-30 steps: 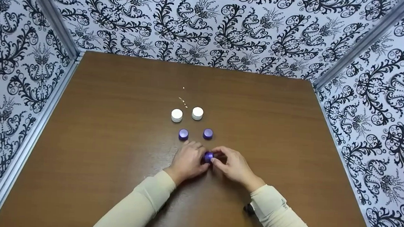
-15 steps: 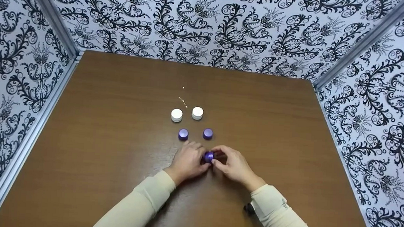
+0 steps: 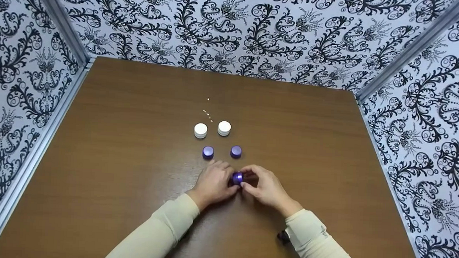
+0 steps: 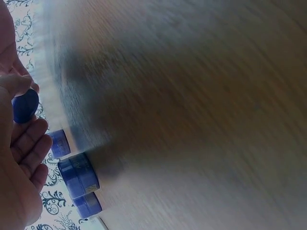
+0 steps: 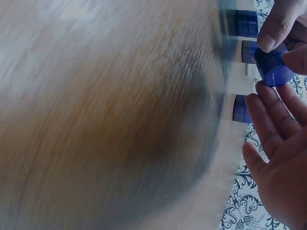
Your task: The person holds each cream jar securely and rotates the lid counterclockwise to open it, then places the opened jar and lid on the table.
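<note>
Holding item: one small round purple plastic cap [image 3: 237, 178], pinched between your left hand [image 3: 213, 183] and right hand [image 3: 265, 188], fingertips closed on it from both sides, just above the brown wooden table [image 3: 134, 139]. Step, by judgement: mid-handling. Next move likely needs one hand releasing. Two matching purple caps [image 3: 208, 152] lie just beyond.

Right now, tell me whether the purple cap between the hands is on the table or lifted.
Cannot tell: the purple cap sits pinched between both hands' fingertips, and they hide its underside.
</note>
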{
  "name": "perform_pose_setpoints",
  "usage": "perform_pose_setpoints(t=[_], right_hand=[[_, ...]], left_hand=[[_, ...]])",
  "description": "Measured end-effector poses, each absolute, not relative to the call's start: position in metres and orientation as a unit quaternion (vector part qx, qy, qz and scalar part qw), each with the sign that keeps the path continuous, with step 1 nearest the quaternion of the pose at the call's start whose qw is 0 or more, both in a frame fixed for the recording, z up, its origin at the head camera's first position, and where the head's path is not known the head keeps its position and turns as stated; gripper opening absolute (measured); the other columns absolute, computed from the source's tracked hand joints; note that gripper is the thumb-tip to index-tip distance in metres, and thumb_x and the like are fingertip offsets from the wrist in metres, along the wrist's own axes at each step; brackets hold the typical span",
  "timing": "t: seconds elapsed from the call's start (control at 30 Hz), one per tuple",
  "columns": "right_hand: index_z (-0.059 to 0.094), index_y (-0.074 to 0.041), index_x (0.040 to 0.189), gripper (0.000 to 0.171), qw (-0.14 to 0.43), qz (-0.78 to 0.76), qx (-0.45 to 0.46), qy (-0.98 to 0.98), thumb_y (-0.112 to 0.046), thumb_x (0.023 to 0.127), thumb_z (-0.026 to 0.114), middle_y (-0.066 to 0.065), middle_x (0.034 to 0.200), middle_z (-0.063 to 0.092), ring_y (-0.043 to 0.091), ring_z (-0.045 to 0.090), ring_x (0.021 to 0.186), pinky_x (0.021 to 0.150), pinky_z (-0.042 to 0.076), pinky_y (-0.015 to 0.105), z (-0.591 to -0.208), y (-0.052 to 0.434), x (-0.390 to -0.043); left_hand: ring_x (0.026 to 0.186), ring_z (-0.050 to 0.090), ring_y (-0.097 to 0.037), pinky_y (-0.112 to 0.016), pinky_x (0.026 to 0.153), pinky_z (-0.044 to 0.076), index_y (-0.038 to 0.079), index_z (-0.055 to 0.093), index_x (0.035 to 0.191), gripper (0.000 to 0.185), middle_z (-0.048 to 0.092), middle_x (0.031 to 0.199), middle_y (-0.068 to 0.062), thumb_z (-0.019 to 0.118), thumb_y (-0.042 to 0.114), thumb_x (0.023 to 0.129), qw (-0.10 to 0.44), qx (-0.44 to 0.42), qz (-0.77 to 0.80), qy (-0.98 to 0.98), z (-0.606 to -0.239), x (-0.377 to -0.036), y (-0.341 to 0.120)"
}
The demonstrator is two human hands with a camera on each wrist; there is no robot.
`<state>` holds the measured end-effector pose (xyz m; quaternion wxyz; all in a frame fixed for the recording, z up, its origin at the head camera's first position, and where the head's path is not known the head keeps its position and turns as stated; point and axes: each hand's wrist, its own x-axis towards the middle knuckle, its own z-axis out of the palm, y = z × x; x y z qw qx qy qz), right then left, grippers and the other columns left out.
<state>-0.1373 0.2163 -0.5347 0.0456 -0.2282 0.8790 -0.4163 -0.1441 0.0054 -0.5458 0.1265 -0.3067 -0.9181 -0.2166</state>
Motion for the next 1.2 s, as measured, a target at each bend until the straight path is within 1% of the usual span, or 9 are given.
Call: perform_pose_setpoints(t=[0.13,0.3,0.37,0.5,0.63,0.73,0.87,1.07,1.2], right_hand=[[0.065,-0.010,0.119,0.032,0.051,-0.406,-0.222,0.885,-0.015,0.089,0.074,-0.002,0.109,0.070,0.017,0.067,0.101,0.090,0.051,0.041,-0.5340,0.2158,-0.1380],[0.068,-0.015,0.114,0.026,0.045,-0.372,-0.207,0.904,-0.030,0.093,0.070,-0.009,0.098,0.070,0.011,0.066,0.092,0.084,0.052,0.039,-0.5335,0.2157,-0.1384],[0.069,-0.016,0.112,0.025,0.044,-0.366,-0.206,0.906,-0.033,0.093,0.070,-0.011,0.095,0.069,0.010,0.064,0.088,0.081,0.052,0.038,-0.5336,0.2158,-0.1382],[0.068,-0.014,0.114,0.025,0.054,-0.386,-0.211,0.896,-0.025,0.092,0.071,-0.010,0.095,0.069,0.010,0.065,0.087,0.080,0.052,0.037,-0.5328,0.2157,-0.1373],[0.065,-0.010,0.117,0.030,0.065,-0.414,-0.219,0.881,-0.012,0.088,0.074,-0.005,0.098,0.070,0.011,0.067,0.088,0.079,0.054,0.036,-0.5327,0.2157,-0.1373],[0.065,-0.008,0.118,0.032,0.071,-0.429,-0.222,0.873,-0.008,0.088,0.073,-0.001,0.099,0.070,0.013,0.067,0.088,0.078,0.055,0.034,-0.5332,0.2157,-0.1380],[0.064,-0.006,0.118,0.029,0.076,-0.440,-0.220,0.867,-0.010,0.090,0.071,0.001,0.100,0.070,0.015,0.067,0.087,0.076,0.056,0.031,-0.5330,0.2148,-0.1391],[0.067,-0.006,0.112,0.025,0.076,-0.438,-0.207,0.871,-0.024,0.095,0.068,-0.001,0.096,0.070,0.013,0.067,0.085,0.075,0.056,0.030,-0.5333,0.2138,-0.1387],[0.066,-0.005,0.112,0.024,0.077,-0.448,-0.215,0.864,-0.018,0.094,0.070,0.002,0.096,0.069,0.015,0.068,0.085,0.075,0.056,0.033,-0.5338,0.2138,-0.1381]], left_hand=[[0.084,0.059,-0.022,-0.039,0.081,0.046,0.010,0.072,0.093,0.037,0.064,0.088,0.001,0.079,0.041,0.076,0.126,-0.308,-0.214,-0.918,-0.5451,-0.1445,0.0051],[0.085,0.059,-0.022,-0.039,0.081,0.045,0.010,0.071,0.093,0.037,0.063,0.088,0.001,0.079,0.042,0.076,0.132,-0.312,-0.213,-0.917,-0.5445,-0.1451,0.0050],[0.085,0.059,-0.022,-0.039,0.080,0.045,0.010,0.071,0.093,0.036,0.063,0.088,0.001,0.079,0.041,0.076,0.132,-0.313,-0.213,-0.916,-0.5448,-0.1454,0.0052],[0.085,0.059,-0.022,-0.039,0.080,0.045,0.010,0.071,0.093,0.036,0.063,0.088,0.001,0.079,0.041,0.076,0.130,-0.312,-0.216,-0.916,-0.5453,-0.1453,0.0052],[0.085,0.059,-0.022,-0.039,0.080,0.045,0.010,0.072,0.094,0.036,0.063,0.089,0.001,0.080,0.040,0.075,0.130,-0.311,-0.218,-0.916,-0.5455,-0.1449,0.0051],[0.084,0.059,-0.022,-0.038,0.079,0.044,0.010,0.071,0.094,0.036,0.063,0.088,0.001,0.079,0.040,0.076,0.131,-0.311,-0.215,-0.916,-0.5447,-0.1445,0.0049],[0.085,0.059,-0.021,-0.038,0.078,0.044,0.010,0.072,0.096,0.037,0.063,0.089,0.001,0.078,0.041,0.077,0.127,-0.313,-0.210,-0.918,-0.5421,-0.1437,0.0048],[0.087,0.059,-0.021,-0.039,0.080,0.043,0.011,0.072,0.098,0.038,0.063,0.091,0.002,0.078,0.041,0.077,0.115,-0.313,-0.212,-0.919,-0.5396,-0.1426,0.0052],[0.086,0.059,-0.021,-0.038,0.079,0.043,0.011,0.071,0.095,0.036,0.063,0.089,0.002,0.079,0.040,0.076,0.122,-0.315,-0.214,-0.917,-0.5421,-0.1429,0.0051]])
